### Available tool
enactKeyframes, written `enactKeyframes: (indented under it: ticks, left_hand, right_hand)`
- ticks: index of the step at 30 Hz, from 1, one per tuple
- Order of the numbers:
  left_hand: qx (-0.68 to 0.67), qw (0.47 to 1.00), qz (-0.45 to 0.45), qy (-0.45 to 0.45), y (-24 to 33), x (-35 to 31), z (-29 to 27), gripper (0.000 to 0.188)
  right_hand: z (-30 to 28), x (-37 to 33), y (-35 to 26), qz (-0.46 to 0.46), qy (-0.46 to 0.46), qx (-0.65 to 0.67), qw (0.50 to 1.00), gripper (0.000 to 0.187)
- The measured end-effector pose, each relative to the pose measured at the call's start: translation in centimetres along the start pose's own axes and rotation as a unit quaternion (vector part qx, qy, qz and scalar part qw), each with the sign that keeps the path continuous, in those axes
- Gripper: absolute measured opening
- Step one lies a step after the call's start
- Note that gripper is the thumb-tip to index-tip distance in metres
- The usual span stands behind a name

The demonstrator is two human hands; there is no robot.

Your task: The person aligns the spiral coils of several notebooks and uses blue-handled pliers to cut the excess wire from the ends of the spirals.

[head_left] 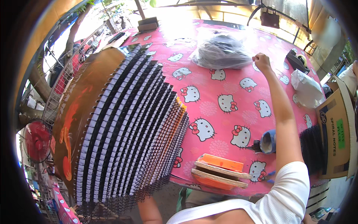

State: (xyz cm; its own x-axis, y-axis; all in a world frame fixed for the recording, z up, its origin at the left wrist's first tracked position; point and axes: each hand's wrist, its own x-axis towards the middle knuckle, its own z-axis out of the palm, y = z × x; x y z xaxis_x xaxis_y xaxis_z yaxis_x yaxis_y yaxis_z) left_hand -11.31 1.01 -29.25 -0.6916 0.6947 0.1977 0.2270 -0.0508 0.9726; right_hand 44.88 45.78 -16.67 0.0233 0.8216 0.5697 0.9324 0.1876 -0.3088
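My right hand (262, 62) reaches far across the pink table, its fingers closed at the right end of a clear plastic bag (223, 51). The bag is bunched up and holds something dark that I cannot make out. On the left, a large stepped stack of spiral notebooks (130, 123) with black coils fans out, a brown cover (84, 82) on its outer side. My left forearm (150, 212) goes up under the stack's near end; the left hand itself is hidden behind the notebooks.
Near the front edge lies an orange and wooden block-like tool (220, 171). A blue tape-like roll (267, 142) sits by my right arm. Black coils (311, 147) stand beside a cardboard box (337, 130). Further back are a white plastic package (307, 88) and a tape dispenser (297, 61).
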Motion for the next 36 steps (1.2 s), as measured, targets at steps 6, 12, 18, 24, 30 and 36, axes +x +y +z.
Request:
enactKeyframes:
  ticks: [6,12,18,24,30,36]
  left_hand:
    - [0.001,1.000,0.019,-0.022,0.6,-3.3,0.1,0.038]
    - [-0.041,0.977,0.187,-0.097,6.7,-10.2,0.0,0.037]
    - [-0.166,0.900,0.292,-0.278,19.4,-8.5,9.1,0.031]
    - [-0.339,0.881,0.057,-0.324,30.7,-4.4,29.0,0.045]
    - [0.077,0.903,0.013,-0.423,29.9,2.7,48.5,0.036]
    - [0.377,0.850,0.064,-0.362,21.6,12.6,52.9,0.048]
  right_hand:
    - [-6.4,-5.2,2.8,0.036,-0.056,-0.018,0.998,0.021]
    - [-13.1,-4.1,0.8,-0.069,0.000,-0.089,0.994,0.044]
    - [-9.3,-2.8,-4.8,-0.171,-0.130,-0.107,0.971,0.084]
    - [-9.3,-5.2,-6.6,-0.284,-0.254,0.055,0.923,0.020]
    - [-11.1,-6.2,-9.8,-0.330,-0.264,0.077,0.903,0.021]
    - [-9.6,-3.8,-13.4,-0.112,-0.384,0.160,0.903,0.029]
